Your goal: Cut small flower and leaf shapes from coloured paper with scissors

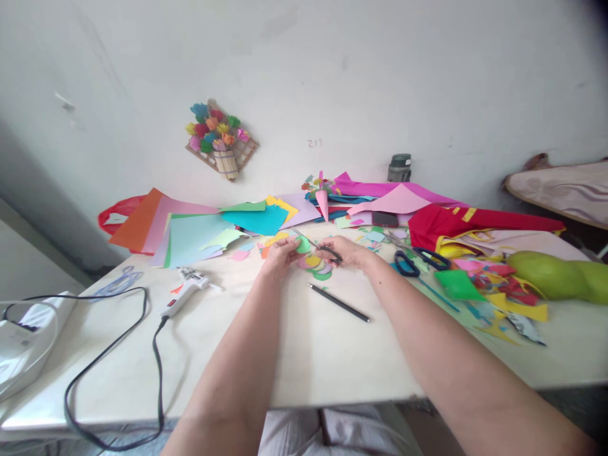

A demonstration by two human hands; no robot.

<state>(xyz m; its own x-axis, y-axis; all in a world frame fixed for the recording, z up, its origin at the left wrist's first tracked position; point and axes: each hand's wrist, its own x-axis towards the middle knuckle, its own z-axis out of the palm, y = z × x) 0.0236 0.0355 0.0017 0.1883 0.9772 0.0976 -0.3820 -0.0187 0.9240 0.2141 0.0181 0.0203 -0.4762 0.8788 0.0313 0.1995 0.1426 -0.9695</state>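
Note:
My left hand (284, 252) pinches a small green paper piece (303, 245) above the middle of the table. Close beside it, my right hand (346, 251) is closed on a pair of scissors (331, 253), whose dark handle loops show at the fingers. The blades point left toward the green paper; whether they touch it I cannot tell. Below both hands lies a small pile of round paper cutouts (313, 263) in yellow, pink, purple and green. A black pen (338, 303) rests on the table nearer to me.
A white glue gun (187, 293) with a black cord lies left, near a power strip (28, 335). Coloured paper sheets (194, 237) line the back. At right are larger scissors (418, 258), paper scraps (503, 285) and a green rounded object (546, 275).

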